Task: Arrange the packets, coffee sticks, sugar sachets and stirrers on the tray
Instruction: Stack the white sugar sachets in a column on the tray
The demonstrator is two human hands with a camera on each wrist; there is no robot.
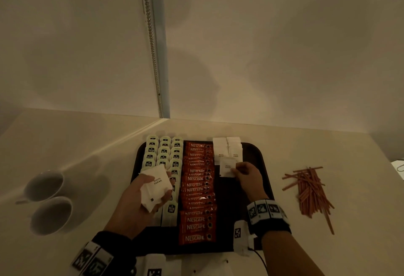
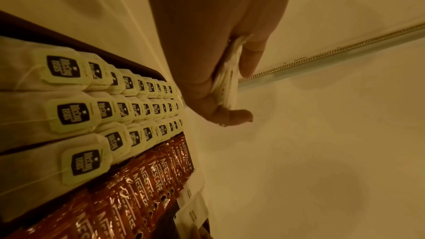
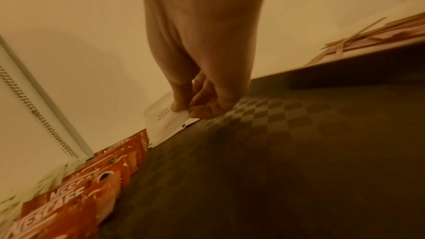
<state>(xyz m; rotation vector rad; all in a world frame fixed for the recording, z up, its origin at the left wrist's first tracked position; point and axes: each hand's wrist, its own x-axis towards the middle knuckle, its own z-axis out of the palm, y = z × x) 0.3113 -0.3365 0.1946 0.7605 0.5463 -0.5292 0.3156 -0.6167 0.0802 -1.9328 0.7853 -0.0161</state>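
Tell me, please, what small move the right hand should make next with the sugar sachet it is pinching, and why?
Probably lower the sugar sachet onto the tray, overlapping the front of the white sugar rows. The right hand pinches it just before them, above bare tray, while the left hand holds a stack of sachets waiting.

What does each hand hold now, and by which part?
The left hand grips a stack of white sugar sachets around its sides. The right hand pinches a single sugar sachet by its right edge, over the tray.
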